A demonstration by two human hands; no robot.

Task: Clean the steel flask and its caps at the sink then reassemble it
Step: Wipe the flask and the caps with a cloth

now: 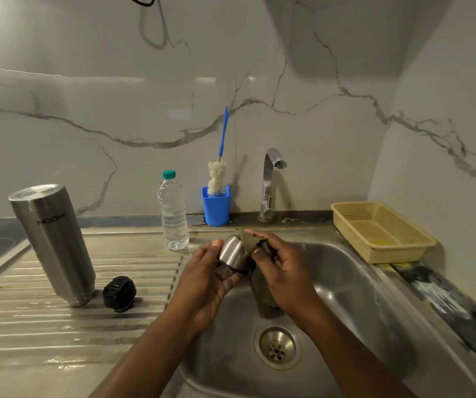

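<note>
Marble-patterned wall panels back a steel sink (374,297) with a ribbed drainboard (58,326) on its left.

**Item in hand.** The steel cap (232,254) is held above the basin, near its rear left corner. The left hand (202,282) grips it from below, fingers curled round its side and thumb at the far end. The right hand (282,271) pinches a scrub pad (248,239) and holds it against the upper right side of the cap. Part of the pad appears to hang below this hand.

**Other parts.** The flask (54,245) stands inverted on the drainboard, mouth down, well apart from the hands. The black cap (119,293) lies just beside its base, not touching it. All three parts are separate.

**Progress (judged).**
- Step in hand: scrubbing the steel cap.
- The inverted flask suggests draining after a wash, but the frame does not confirm it. Whether the black cap is clean cannot be told.
- No water shows at the tap (269,182), so the steel cap probably needs a rinse.
- Reassembly is not begun: the black cap goes into the flask mouth, then the steel cap over it.

**Surroundings.** A brush (217,176) stands in a blue holder (216,206) beside the tap. A water bottle (173,211) stands to the left of the holder. A yellow basket (380,234) sits on the counter to the right of the sink.
</note>
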